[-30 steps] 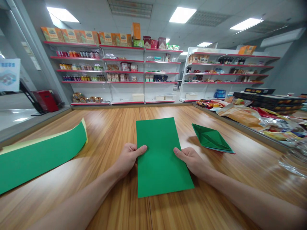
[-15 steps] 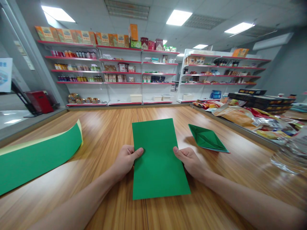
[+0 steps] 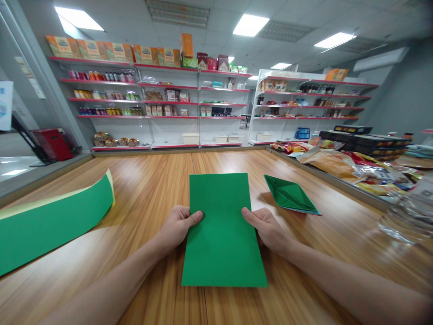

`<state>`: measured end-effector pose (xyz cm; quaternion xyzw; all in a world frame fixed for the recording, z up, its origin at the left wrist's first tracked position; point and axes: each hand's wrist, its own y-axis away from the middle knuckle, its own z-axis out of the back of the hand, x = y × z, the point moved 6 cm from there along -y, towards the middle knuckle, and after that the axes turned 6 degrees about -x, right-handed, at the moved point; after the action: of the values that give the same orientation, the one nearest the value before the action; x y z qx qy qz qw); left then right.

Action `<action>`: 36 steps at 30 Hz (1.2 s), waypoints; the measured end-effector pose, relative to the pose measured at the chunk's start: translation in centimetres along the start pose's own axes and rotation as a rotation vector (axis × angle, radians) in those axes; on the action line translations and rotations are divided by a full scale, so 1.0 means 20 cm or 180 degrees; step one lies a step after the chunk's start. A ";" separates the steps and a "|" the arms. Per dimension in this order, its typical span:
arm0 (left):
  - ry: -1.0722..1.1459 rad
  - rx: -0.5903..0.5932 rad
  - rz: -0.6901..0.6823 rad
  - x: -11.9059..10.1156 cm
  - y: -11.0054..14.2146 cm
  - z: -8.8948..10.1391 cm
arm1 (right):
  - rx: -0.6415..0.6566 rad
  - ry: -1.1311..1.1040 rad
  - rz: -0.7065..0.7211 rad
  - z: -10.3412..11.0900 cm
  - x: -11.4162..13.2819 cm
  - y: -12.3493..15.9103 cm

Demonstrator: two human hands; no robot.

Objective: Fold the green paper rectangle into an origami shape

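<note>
A flat green sheet of paper [image 3: 221,239] is held up over the wooden table [image 3: 152,176], straight in front of me. My left hand [image 3: 182,225] pinches its left edge, thumb on top and fingers hidden behind. On the right edge, my right hand [image 3: 267,228] grips the same way. Beyond my right hand lies a folded green paper piece [image 3: 291,196] with creased triangular faces. To the left, a long green strip of paper [image 3: 61,221] with a pale yellow back rests on the table, its far end curling up.
A clear plastic bottle [image 3: 406,216] stands at the right. Snack bags [image 3: 338,164] and stacked black boxes [image 3: 365,144] lie past the table's right edge. Stocked shelves [image 3: 165,101] line the back, and a red box [image 3: 52,144] is at the far left.
The green sheet has turned slightly and shifted a little nearer, so its top edge is now almost level. Both hands keep their hold; the view has shifted slightly.
</note>
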<state>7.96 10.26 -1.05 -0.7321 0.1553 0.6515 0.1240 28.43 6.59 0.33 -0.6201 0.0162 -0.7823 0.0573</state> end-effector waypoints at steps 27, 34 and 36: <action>-0.0135 0.0202 0.0062 -0.03 0.03 -0.03 | -0.0499 -0.0131 0.0187 0.03 0.07 0.00; -0.0067 0.0074 0.0071 -0.02 0.02 -0.01 | -0.0244 0.0123 0.0010 0.01 0.02 -0.01; -0.0006 -0.0081 0.0018 -0.01 0.01 0.01 | -0.0104 0.0221 -0.0008 0.00 0.01 0.00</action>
<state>7.74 10.20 -0.82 -0.7326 0.1490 0.6545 0.1130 28.43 6.67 0.47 -0.5934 0.0302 -0.8030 0.0456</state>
